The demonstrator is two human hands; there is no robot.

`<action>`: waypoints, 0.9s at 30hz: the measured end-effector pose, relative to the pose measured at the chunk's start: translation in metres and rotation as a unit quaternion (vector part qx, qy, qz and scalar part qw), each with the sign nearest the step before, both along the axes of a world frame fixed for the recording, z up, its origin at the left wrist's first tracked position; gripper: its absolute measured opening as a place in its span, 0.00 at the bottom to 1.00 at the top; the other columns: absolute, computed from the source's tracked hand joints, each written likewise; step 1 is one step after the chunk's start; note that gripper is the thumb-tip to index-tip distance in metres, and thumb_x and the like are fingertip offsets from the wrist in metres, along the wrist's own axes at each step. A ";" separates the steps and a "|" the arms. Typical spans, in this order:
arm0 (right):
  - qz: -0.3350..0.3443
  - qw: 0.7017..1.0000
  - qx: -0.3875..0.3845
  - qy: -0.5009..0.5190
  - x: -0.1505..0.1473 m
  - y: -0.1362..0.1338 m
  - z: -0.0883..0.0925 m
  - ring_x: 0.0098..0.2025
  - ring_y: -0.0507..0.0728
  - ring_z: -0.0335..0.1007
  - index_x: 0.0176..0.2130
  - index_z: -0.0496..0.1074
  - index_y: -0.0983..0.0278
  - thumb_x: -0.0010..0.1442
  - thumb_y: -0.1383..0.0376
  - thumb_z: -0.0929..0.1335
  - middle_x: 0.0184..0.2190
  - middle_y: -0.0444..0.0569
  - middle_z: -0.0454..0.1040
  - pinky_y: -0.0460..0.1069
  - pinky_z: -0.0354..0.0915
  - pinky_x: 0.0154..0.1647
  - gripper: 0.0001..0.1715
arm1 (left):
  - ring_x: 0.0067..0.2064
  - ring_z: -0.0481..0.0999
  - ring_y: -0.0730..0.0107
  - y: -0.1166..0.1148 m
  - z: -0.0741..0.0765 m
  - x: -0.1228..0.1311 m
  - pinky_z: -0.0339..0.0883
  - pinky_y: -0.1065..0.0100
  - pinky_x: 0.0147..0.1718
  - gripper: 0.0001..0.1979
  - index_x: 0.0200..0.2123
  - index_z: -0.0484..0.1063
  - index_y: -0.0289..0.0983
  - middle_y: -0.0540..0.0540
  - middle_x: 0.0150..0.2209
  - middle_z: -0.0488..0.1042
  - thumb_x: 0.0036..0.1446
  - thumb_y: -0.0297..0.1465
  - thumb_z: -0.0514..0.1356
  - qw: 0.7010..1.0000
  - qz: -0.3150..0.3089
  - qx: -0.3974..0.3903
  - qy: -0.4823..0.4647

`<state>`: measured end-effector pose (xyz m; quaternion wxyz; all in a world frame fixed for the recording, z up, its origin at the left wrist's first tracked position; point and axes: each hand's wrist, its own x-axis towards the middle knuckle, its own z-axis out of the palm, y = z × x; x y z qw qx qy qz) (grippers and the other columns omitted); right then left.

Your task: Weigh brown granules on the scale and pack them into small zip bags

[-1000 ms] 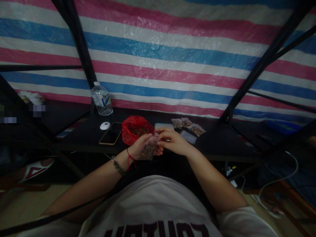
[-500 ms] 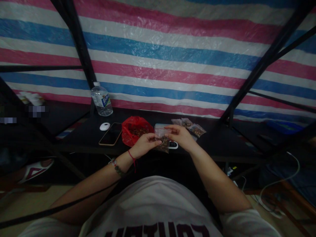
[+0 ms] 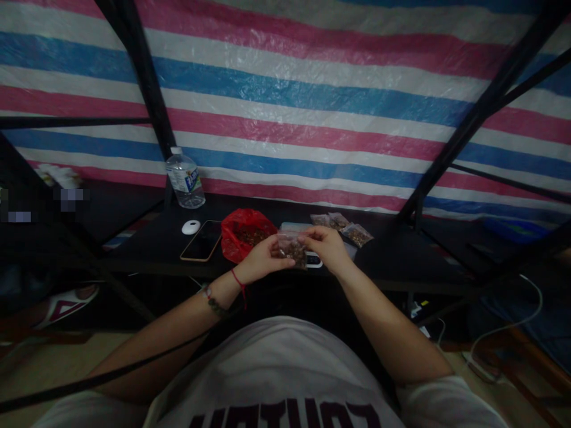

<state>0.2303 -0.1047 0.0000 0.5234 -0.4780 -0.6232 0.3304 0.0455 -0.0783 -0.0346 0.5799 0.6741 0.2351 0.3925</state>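
Note:
A small clear plastic bag [image 3: 292, 251] with brownish bits in its lower part is held between my two hands. My left hand [image 3: 266, 260] grips its left side, thumb across the front. The fingers of my right hand [image 3: 327, 245] pinch its upper right corner. Behind and beneath the bag lies a small digital scale [image 3: 314, 260], mostly covered by the bag and my right hand. To the left, close to my left hand, an open red plastic bag [image 3: 232, 238] holds a heap of similar brown bits. Several filled small bags [image 3: 357, 235] lie beyond my right hand.
A phone [image 3: 201, 241] lies left of the red bag, with a white rounded object [image 3: 191, 227] beside it. A clear bottle [image 3: 185, 181] stands at the back left. Black metal posts [image 3: 154, 101] and a striped plastic sheet [image 3: 294, 131] rise around the black table [image 3: 151, 249].
My right fingers have drawn in from a looser, extended pose to a pinch at the small bag's top corner. The small bag has shifted slightly upward. The other things stay in place.

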 end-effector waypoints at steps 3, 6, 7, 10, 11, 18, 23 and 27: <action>0.011 1.000 0.003 0.014 0.000 0.001 -0.001 0.28 0.53 0.69 0.32 0.75 0.65 0.46 0.60 0.73 0.27 0.46 0.75 0.48 0.65 0.31 0.13 | 0.44 0.77 0.61 0.000 -0.002 0.001 0.69 0.59 0.48 0.25 0.45 0.71 0.33 0.41 0.44 0.78 0.43 0.34 0.69 0.999 -0.021 0.010 0.039; 0.076 0.997 -0.009 -0.016 0.001 0.002 -0.005 0.32 0.54 0.71 0.39 0.76 0.65 0.46 0.62 0.74 0.32 0.48 0.77 0.49 0.67 0.35 0.18 | 0.43 0.77 0.61 0.000 -0.002 0.001 0.69 0.59 0.47 0.22 0.44 0.72 0.32 0.41 0.43 0.78 0.45 0.35 0.68 0.999 0.000 0.019 0.048; 0.102 0.994 -0.019 -0.028 0.001 0.002 -0.006 0.32 0.54 0.72 0.38 0.76 0.65 0.47 0.62 0.74 0.32 0.48 0.77 0.49 0.67 0.36 0.17 | 0.43 0.77 0.60 0.000 -0.001 0.001 0.69 0.59 0.47 0.23 0.44 0.72 0.32 0.41 0.43 0.78 0.45 0.35 0.68 0.999 0.011 0.016 0.047; 0.139 0.989 -0.037 -0.045 0.003 0.004 -0.008 0.32 0.54 0.71 0.35 0.77 0.66 0.48 0.62 0.73 0.31 0.48 0.77 0.49 0.66 0.37 0.13 | 0.41 0.78 0.61 0.000 0.000 0.000 0.70 0.60 0.44 0.22 0.41 0.73 0.31 0.41 0.40 0.78 0.44 0.37 0.68 0.998 0.037 -0.007 0.050; 0.136 0.989 -0.036 -0.045 0.004 0.004 -0.009 0.31 0.54 0.71 0.35 0.77 0.67 0.48 0.62 0.73 0.30 0.47 0.77 0.49 0.66 0.36 0.14 | 0.40 0.78 0.61 0.000 0.000 0.000 0.70 0.61 0.43 0.22 0.41 0.73 0.31 0.42 0.39 0.79 0.45 0.38 0.68 0.998 0.042 -0.011 0.050; 0.127 0.991 -0.018 -0.028 -0.001 0.003 -0.011 0.31 0.53 0.70 0.40 0.76 0.65 0.50 0.64 0.71 0.31 0.46 0.77 0.48 0.66 0.35 0.15 | 0.38 0.77 0.64 -0.001 0.003 0.001 0.70 0.63 0.41 0.20 0.39 0.74 0.32 0.44 0.38 0.79 0.43 0.37 0.69 0.999 0.042 -0.025 0.025; 0.155 0.987 -0.035 -0.005 -0.002 0.004 -0.014 0.36 0.55 0.72 0.39 0.76 0.64 0.50 0.62 0.72 0.35 0.47 0.78 0.50 0.67 0.41 0.14 | 0.37 0.77 0.65 -0.002 0.004 0.001 0.70 0.64 0.40 0.19 0.38 0.74 0.32 0.44 0.36 0.79 0.45 0.38 0.68 0.999 0.039 -0.033 0.017; 0.138 0.989 -0.041 0.022 -0.002 0.004 -0.012 0.35 0.54 0.72 0.38 0.76 0.64 0.50 0.61 0.72 0.34 0.48 0.77 0.49 0.66 0.39 0.14 | 0.36 0.77 0.66 0.000 0.001 0.001 0.70 0.64 0.40 0.18 0.36 0.74 0.32 0.44 0.36 0.78 0.45 0.37 0.68 0.998 0.050 -0.022 0.012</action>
